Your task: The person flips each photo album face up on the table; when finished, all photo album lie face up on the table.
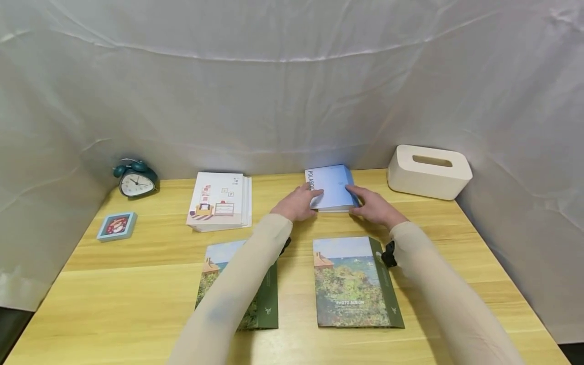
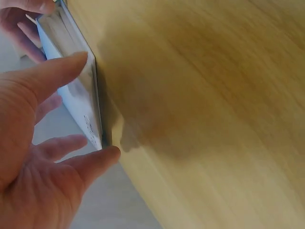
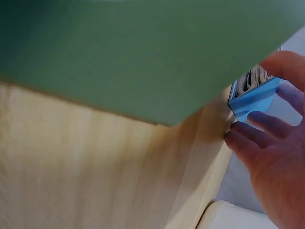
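You are at a wooden table (image 1: 137, 284) with white cloth (image 1: 274, 76) hung behind it. Two photo albums lie near you: one (image 1: 356, 284) in plain sight, one (image 1: 262, 304) partly under your left arm. At the back sit a white tissue box (image 1: 429, 171), a pile of cards (image 1: 219, 201), a small clock (image 1: 135, 178) and a little blue frame (image 1: 116, 226). The blue book (image 1: 332, 187) lies flat at the back, in the middle. Your left hand (image 1: 296, 203) and right hand (image 1: 371, 205) touch its two sides, fingers spread and nearly straight, not curled round it.
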`<state>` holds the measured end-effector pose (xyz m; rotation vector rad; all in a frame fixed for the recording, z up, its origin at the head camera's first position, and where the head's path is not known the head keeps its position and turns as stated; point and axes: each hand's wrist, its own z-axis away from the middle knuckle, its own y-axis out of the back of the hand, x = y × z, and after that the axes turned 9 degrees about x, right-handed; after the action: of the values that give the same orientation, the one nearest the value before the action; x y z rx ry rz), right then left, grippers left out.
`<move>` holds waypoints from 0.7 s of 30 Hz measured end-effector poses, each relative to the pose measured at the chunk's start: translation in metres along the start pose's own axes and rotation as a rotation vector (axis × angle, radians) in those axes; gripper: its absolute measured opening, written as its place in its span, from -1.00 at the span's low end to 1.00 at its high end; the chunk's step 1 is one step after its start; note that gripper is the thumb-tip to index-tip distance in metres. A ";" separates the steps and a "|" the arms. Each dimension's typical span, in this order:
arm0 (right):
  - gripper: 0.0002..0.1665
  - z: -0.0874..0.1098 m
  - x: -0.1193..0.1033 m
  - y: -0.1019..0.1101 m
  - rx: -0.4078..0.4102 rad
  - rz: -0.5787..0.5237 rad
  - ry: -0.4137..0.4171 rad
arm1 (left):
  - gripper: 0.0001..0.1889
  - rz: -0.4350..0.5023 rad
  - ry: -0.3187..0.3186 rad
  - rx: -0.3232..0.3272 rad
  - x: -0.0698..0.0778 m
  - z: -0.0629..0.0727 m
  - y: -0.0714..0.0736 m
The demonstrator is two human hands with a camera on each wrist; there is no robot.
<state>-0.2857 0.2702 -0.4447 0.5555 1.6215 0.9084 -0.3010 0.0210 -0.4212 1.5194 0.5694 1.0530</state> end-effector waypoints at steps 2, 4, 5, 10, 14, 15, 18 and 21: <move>-0.14 -0.001 0.000 -0.001 -0.008 0.011 -0.011 | -0.25 0.009 0.016 -0.005 0.001 -0.001 -0.001; -0.15 -0.001 -0.001 0.000 -0.011 0.024 -0.030 | -0.26 0.018 0.029 -0.006 0.001 -0.001 -0.002; -0.16 -0.001 -0.002 0.000 -0.010 0.030 -0.041 | -0.27 0.018 0.032 -0.009 0.001 -0.001 -0.002; -0.18 -0.002 -0.005 0.002 0.000 0.058 -0.094 | -0.31 0.005 0.027 -0.020 -0.002 -0.001 -0.006; -0.19 -0.002 -0.007 0.002 0.003 0.070 -0.101 | -0.31 -0.012 0.012 -0.011 -0.002 -0.002 -0.010; -0.19 -0.002 -0.007 0.003 0.003 0.075 -0.102 | -0.30 -0.019 0.009 -0.011 -0.001 -0.003 -0.011; -0.19 -0.002 -0.006 0.002 0.002 0.084 -0.103 | -0.30 -0.036 -0.010 -0.022 0.000 -0.004 -0.014; -0.20 -0.003 -0.006 0.002 0.005 0.083 -0.102 | -0.30 -0.046 -0.030 -0.037 0.001 -0.005 -0.014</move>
<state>-0.2869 0.2662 -0.4396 0.6663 1.5188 0.9222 -0.3016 0.0278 -0.4344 1.4806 0.5584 0.9995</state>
